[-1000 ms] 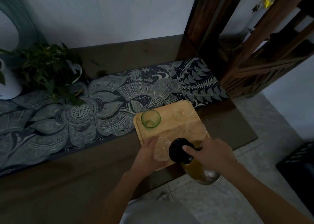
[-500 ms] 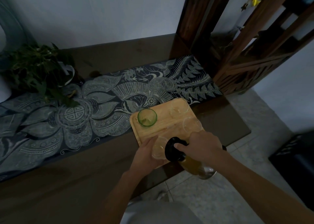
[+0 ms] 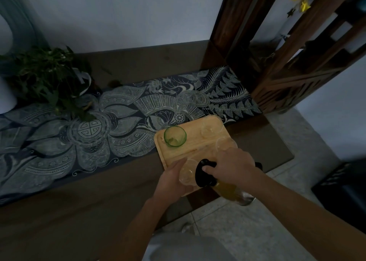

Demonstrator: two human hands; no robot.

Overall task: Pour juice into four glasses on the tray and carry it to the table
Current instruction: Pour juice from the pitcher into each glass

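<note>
Right hand, gripping black-lidded glass juice jug, has edged closer over clear glass; left hand holds it, 7 o'clock on light wooden tray. Pour looks imminent.

A single camera, worn on the person's head, looks forward and steeply down. It hangs close above the pale rectangular wooden tray, near and right of centre. The white wall closes the far side.

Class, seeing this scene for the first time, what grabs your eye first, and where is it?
The wooden tray on the counter stands out, with a green glass at its far left corner. Over its near corner the right hand tilts a black-lidded juice jug toward a clear glass that the left hand holds. Behind lies a patterned runner.
</note>
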